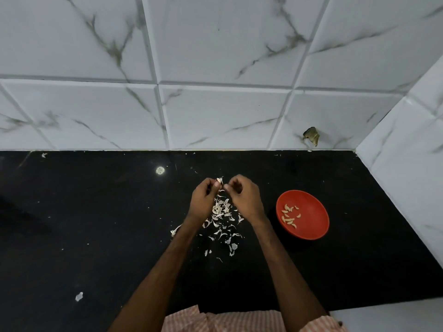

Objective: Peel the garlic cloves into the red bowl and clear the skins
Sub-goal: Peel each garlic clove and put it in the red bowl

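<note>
Above skins (221, 212), left hand (203, 200) grip on clove (218, 180)

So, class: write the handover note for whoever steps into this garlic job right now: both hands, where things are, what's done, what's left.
Left hand pinches a garlic clove, skin partly on.
Right hand is curled beside it; whether it holds skin is unclear.
Done: peeled cloves lie in the red bowl.
Skins litter the counter under the hands.
Left: finish this clove, bowl it, clear skins.
</note>
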